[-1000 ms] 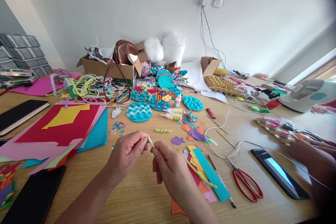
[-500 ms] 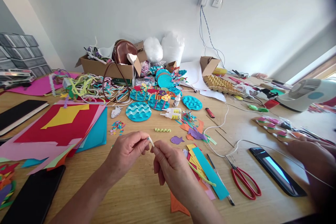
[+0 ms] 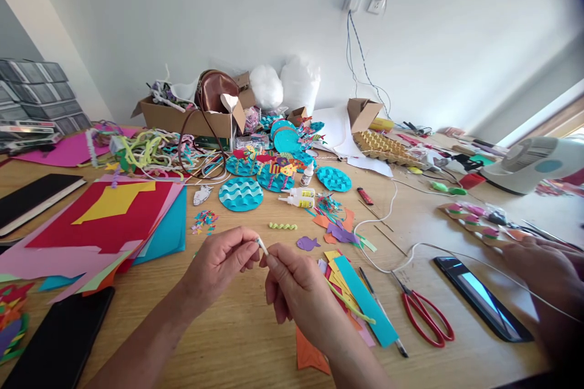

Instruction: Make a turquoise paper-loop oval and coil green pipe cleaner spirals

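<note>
Above the near middle of the table, my left hand [image 3: 228, 255] and my right hand [image 3: 294, 279] meet with fingers pinched. Between them runs a short, thin white piece [image 3: 261, 246], like a small stick; its ends are hidden in the fingertips, so its kind is unclear. Just beyond the hands lies a coiled light green pipe cleaner [image 3: 283, 227], with a purple paper fish [image 3: 308, 243] to its right. Beside my right forearm are yellow paper strips [image 3: 338, 279], a green pipe cleaner [image 3: 360, 311], a blue paper strip [image 3: 367, 301] and an orange paper piece [image 3: 310, 352].
Red-handled scissors [image 3: 426, 316] and a dark device [image 3: 481, 298] lie right, near another person's hand [image 3: 541, 261]. Glue bottles [image 3: 298, 199] stand or lie beyond, by blue paper discs [image 3: 241, 194]. Left are coloured sheets [image 3: 104, 219] and a black phone [image 3: 59, 340]. A white cable [image 3: 395, 194] crosses the table.
Both hands stay almost in place, still pinching the white piece. It shows slightly straighter between the fingertips now. The objects on the table have not moved.
</note>
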